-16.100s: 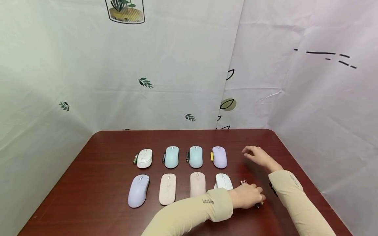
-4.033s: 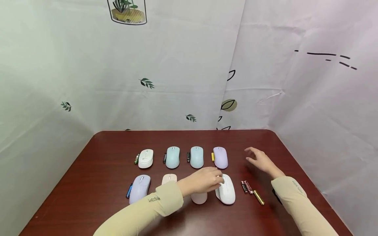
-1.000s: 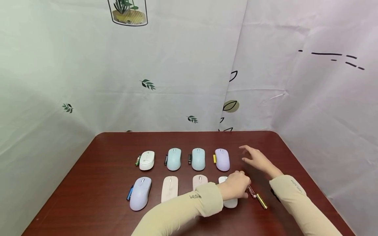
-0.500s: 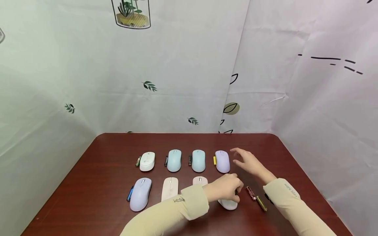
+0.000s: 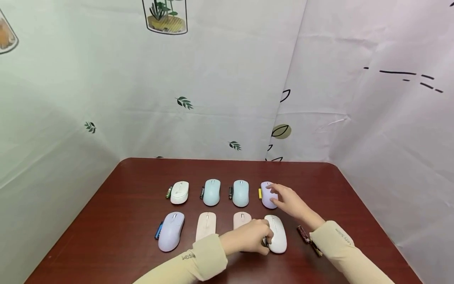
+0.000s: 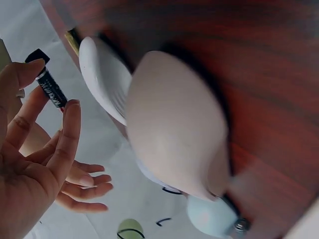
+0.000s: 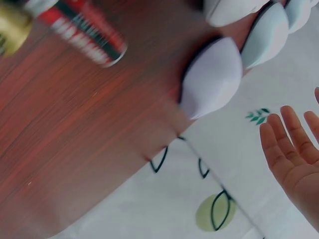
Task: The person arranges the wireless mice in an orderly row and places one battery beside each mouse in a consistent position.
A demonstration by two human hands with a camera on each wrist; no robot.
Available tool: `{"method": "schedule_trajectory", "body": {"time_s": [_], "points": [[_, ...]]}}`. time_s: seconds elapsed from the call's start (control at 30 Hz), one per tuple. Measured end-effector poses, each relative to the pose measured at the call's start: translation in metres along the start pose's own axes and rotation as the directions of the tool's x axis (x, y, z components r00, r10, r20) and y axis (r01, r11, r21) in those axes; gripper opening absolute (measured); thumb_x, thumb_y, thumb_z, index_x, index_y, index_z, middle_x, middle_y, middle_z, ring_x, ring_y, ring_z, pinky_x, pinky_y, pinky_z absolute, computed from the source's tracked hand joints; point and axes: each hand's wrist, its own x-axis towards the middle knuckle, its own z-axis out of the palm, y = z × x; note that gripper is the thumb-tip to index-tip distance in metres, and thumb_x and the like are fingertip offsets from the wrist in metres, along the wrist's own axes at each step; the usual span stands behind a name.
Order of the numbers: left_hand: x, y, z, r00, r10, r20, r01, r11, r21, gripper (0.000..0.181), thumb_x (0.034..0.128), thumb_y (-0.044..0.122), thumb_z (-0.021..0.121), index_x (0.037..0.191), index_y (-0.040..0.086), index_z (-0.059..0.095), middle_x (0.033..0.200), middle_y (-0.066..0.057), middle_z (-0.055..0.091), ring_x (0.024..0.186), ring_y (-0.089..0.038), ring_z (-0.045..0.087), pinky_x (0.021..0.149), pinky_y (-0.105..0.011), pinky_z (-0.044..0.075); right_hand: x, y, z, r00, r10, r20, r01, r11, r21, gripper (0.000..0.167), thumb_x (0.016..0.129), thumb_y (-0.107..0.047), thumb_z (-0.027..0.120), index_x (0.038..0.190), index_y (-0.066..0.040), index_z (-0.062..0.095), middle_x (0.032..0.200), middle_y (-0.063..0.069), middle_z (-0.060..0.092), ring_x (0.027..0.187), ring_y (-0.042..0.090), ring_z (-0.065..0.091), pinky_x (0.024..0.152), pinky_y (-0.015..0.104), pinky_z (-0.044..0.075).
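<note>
In the head view my left hand (image 5: pixel 248 237) is over the pink mouse (image 5: pixel 242 219), just left of the white mouse (image 5: pixel 277 235). It pinches a small battery (image 6: pixel 52 90), black with a red end, between thumb and fingers in the left wrist view. My right hand (image 5: pixel 292 204) hovers with relaxed fingers, partly covering the purple mouse (image 5: pixel 268 200); it holds nothing. Right of the white mouse lie a dark red battery (image 5: pixel 303 233) and a gold battery (image 5: pixel 316 248).
A blue battery (image 5: pixel 158 230) lies beside the lavender mouse (image 5: pixel 171 232), left of a beige mouse (image 5: pixel 206 225). The back row has a small white mouse (image 5: pixel 179 193) and two light blue mice (image 5: pixel 211 193), with batteries at their left sides. A yellow battery (image 5: pixel 260 193) lies beside the purple mouse.
A blue battery has appeared beside the lavender mouse since the oldest frame. My left hand has taken one battery from the right and carried it left. My right hand has drifted left.
</note>
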Motion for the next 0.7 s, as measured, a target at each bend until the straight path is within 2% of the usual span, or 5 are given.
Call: {"method": "schedule_trajectory", "body": {"time_s": [0.2,0.37,0.57,0.7], "points": [[-0.022,-0.008,0.000,0.997,-0.021,-0.072,0.018,0.999,-0.051,0.013,0.0651,0.020,0.076,0.069,0.020,0.064,0.071,0.011,0.053,0.065,0.005,0.041,0.058,-0.004,0.028,0.000,-0.019,0.009,0.999,-0.004,0.046,0.003,1.000,0.024,0.033,0.085,-0.003,0.064,0.118,-0.001,0.059,0.113,0.014,0.064,0.099,0.030,0.063,0.081,0.043,0.051],[-0.045,-0.017,-0.001,0.994,-0.065,-0.088,0.055,0.992,-0.114,0.015,0.0638,0.018,0.075,0.074,0.018,0.064,0.079,0.009,0.054,0.069,0.004,0.044,0.064,-0.004,0.032,0.001,-0.036,0.019,0.997,-0.043,0.070,0.039,0.998,0.052,0.032,0.086,-0.006,0.064,0.118,-0.001,0.058,0.113,0.013,0.064,0.102,0.029,0.063,0.085,0.041,0.051],[-0.073,-0.032,-0.006,0.985,-0.132,-0.109,0.115,0.982,-0.147,0.016,0.0613,0.015,0.075,0.073,0.016,0.063,0.080,0.008,0.055,0.069,0.002,0.044,0.061,-0.011,0.037,0.004,-0.053,0.032,0.994,-0.071,0.089,0.066,0.997,0.050,0.031,0.086,-0.005,0.064,0.116,0.001,0.059,0.113,0.013,0.064,0.106,0.028,0.062,0.088,0.041,0.049],[-0.090,-0.043,-0.011,0.976,-0.171,-0.133,0.149,0.975,-0.163,0.014,0.0655,0.015,0.074,0.076,0.015,0.065,0.089,0.003,0.060,0.077,-0.004,0.052,0.069,-0.017,0.045,0.006,-0.066,0.040,0.991,-0.096,0.097,0.094,0.995,0.022,0.030,0.086,-0.006,0.064,0.115,0.000,0.060,0.112,0.011,0.064,0.105,0.025,0.061,0.087,0.038,0.050]]}}
